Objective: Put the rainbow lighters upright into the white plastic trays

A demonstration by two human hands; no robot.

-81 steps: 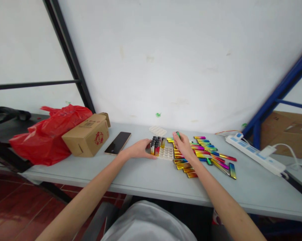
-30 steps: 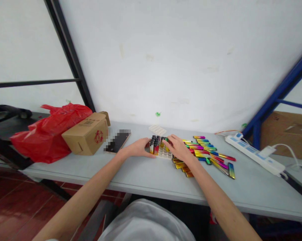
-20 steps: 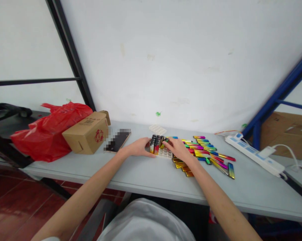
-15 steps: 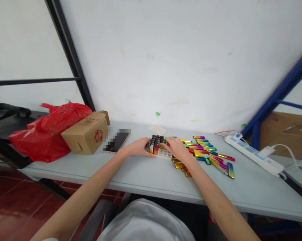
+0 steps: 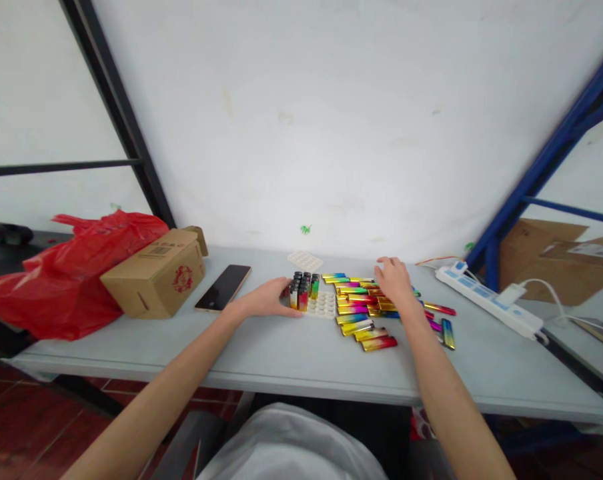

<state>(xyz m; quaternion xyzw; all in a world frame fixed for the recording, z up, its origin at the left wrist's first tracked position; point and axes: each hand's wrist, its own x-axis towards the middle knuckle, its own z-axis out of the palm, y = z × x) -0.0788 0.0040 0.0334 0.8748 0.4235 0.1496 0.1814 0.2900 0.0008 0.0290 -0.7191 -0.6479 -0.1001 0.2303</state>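
Several lighters (image 5: 304, 293) with black tops and shiny coloured bodies stand upright, packed together in the left part of a white tray (image 5: 324, 308) with round pockets. My left hand (image 5: 269, 299) cups the left side of this group, thumb at the front corner and fingers behind, against the lighters and the tray. Over the far right of a spread of metallic lighters (image 5: 354, 319) lying on their sides is my right hand (image 5: 394, 280). Its fingers are loosely bent and a little apart, with no lighter visible in them. The hand and forearm hide part of the spread.
A second white tray (image 5: 305, 261) lies behind the first one. To the left are a phone (image 5: 224, 288), a cardboard box (image 5: 154, 277) and a red plastic bag (image 5: 76, 273). A white power strip (image 5: 489, 303) with cables lies on the right of the grey table (image 5: 261, 360).
My right hand has moved away from the tray, rightward over the lying lighters, uncovering the tray's right part. My left hand stays at the standing lighters. The camera view has shifted slightly.
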